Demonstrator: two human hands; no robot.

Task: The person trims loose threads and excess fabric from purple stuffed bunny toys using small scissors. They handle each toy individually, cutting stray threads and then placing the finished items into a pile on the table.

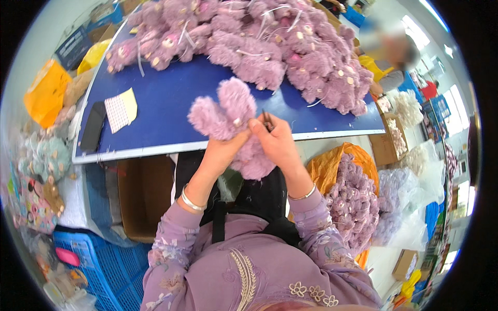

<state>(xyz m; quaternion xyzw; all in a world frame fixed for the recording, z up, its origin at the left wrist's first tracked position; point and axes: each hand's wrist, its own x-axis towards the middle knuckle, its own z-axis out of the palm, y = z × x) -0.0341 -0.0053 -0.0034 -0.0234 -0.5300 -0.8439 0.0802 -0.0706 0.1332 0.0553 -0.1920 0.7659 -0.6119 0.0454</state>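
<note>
A fluffy mauve plush toy (236, 98) with two ear-like lobes is held in front of me, over the near edge of the table. My left hand (226, 150) is closed round its middle, with the thumb pressed toward the right. Close against the toy, my right hand (277, 141) grips what looks like a pair of small dark thread snips (268, 122), the tip pointing up and away. My right thumb and left thumb almost meet on the fur. The fingers behind the toy are hidden.
A heap of similar mauve plush toys (249, 57) with white ties covers the far side of the blue table (171, 98). A black phone-like object (93, 127) and patterned paper (121, 110) lie left. An orange bag (319, 171) of plush pieces stands right; another person (391, 52) works beyond.
</note>
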